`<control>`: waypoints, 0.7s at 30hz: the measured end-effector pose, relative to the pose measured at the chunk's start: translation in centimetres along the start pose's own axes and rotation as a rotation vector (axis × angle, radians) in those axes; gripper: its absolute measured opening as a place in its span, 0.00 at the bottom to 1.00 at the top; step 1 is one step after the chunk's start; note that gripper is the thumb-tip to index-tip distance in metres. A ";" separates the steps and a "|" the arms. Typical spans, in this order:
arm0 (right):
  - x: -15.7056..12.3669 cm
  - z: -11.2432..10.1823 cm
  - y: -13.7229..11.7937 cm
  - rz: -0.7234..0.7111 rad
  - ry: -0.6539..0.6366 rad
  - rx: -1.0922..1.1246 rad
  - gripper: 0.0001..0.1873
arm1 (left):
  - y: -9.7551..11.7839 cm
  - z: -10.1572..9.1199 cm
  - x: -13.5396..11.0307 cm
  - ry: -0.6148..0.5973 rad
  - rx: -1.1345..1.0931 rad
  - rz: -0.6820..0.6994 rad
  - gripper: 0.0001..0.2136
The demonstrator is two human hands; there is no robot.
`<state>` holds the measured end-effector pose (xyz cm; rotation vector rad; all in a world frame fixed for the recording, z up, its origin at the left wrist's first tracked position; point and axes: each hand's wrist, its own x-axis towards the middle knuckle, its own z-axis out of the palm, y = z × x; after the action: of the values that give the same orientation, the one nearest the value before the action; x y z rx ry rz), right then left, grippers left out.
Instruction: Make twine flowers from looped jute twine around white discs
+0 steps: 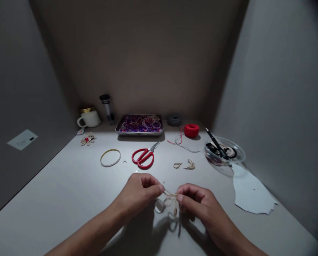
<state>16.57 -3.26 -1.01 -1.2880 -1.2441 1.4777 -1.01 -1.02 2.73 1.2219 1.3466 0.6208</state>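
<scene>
Low in the middle of the head view, my left hand (141,192) and my right hand (196,201) meet just above the table. Both pinch the same small piece of tan twine (170,195), which is bent into little loops that hang down between my fingertips. Fingers of both hands are curled closed round it. Two more small twine loops (184,165) lie on the table just beyond my hands. Red-handled scissors (144,157) lie a little further off, left of centre.
A yellow ring (110,157) lies left of the scissors. At the back stand a metal tray of beads (139,125), a white mug (89,118), a dark-capped tube (107,107), a red thread spool (191,130). A glass bowl (224,153) and white paper (251,193) lie right.
</scene>
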 end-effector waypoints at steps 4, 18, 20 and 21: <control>0.3 1.5 -0.8 0.091 -0.105 -0.106 0.04 | -2.5 -2.1 -1.0 0.167 0.053 0.047 0.08; -0.6 2.7 -0.9 0.038 -0.133 -0.426 0.09 | -3.8 -1.3 -2.1 -0.123 -0.097 0.010 0.12; -0.7 2.9 -0.6 0.026 -0.089 -0.406 0.09 | -4.0 -1.0 -2.3 -0.146 -0.160 -0.055 0.12; -0.8 3.0 -0.4 0.027 -0.072 -0.387 0.09 | -4.1 -0.8 -2.4 -0.152 -0.196 -0.083 0.10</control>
<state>13.69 -4.48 -0.46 -1.5150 -1.6228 1.3528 -3.46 -4.25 0.10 1.0290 1.1743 0.5746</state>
